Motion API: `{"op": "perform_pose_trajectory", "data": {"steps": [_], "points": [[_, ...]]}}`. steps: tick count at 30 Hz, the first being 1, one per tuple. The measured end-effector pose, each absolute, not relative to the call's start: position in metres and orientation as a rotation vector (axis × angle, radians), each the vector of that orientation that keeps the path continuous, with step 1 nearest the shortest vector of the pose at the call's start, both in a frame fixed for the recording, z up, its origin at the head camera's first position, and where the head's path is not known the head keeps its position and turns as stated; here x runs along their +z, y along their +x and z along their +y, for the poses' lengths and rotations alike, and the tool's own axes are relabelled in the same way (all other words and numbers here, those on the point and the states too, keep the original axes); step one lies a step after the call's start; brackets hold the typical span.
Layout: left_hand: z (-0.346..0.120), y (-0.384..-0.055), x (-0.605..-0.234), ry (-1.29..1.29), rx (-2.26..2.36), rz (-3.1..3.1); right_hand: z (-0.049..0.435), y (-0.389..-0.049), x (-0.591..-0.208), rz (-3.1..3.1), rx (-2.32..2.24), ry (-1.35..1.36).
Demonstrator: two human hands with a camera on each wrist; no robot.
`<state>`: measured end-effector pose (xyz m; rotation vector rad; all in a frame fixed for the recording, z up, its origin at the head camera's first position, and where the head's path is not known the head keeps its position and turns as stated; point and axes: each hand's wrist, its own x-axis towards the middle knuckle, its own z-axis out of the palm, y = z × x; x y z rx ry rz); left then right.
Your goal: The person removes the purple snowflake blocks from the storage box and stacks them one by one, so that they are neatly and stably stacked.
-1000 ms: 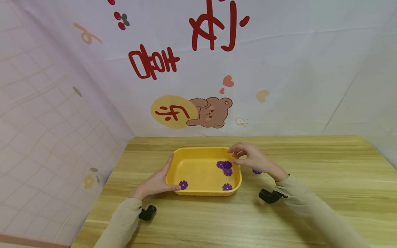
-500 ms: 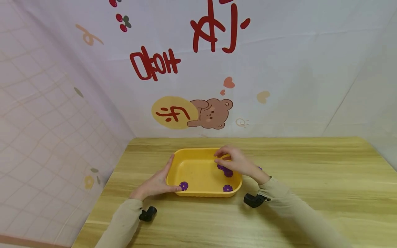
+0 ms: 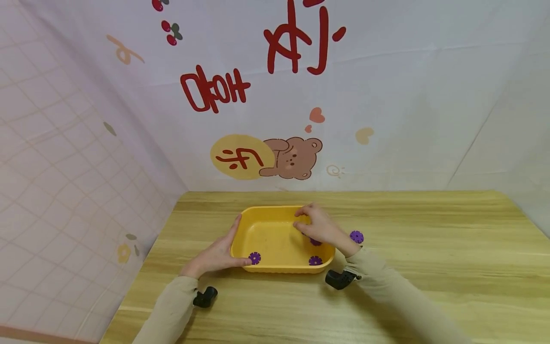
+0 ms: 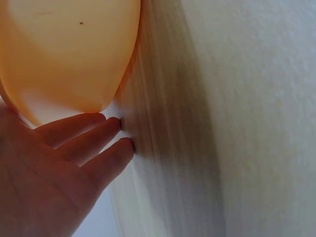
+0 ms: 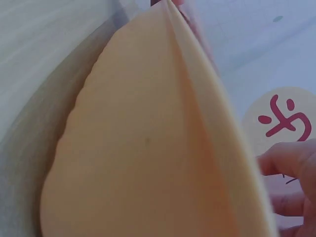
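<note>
A yellow plastic tray [image 3: 281, 268] stands on the table. My left hand [image 3: 216, 253] spans its front left corner, thumb over the rim near a purple notched disc [image 3: 255, 258]; in the left wrist view its fingers lie fairly straight against the tray's outer wall. Over the right half of the tray, my right hand [image 3: 320, 227] has bent fingers parted from the thumb, and nothing shows between them. Beneath it, a purple disc [image 3: 315, 242] is partly covered; other discs there are mostly hidden. Another purple disc [image 3: 315, 261] lies at the front right inside.
One more purple disc [image 3: 356, 237] lies on the wooden table [image 3: 429, 239], right of the tray. Behind the table hangs a white printed cloth [image 3: 399, 95]. Each wrist wears a black camera mount, such as the right one [image 3: 339, 279].
My right hand has moved left from the tray's right rim to over its right half, covering more of the discs there. The disc on the table is now fully visible. My left hand stays put.
</note>
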<state>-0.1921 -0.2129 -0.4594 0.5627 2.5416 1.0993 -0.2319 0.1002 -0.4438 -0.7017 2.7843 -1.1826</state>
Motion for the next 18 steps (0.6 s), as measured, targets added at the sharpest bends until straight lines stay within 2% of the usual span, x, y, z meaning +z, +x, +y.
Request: {"op": "perform_pose_trajectory", "data": {"steps": [6,18], "points": [[-0.213,-0.192,-0.46,0.569,1.131,2.527,0.094,-0.228,-0.446,2.758,-1.132,-0.66],[-0.213,-0.192,-0.461,0.572,1.136,2.528,0.091,-0.227,-0.454,2.684,-1.089,-0.923]]}}
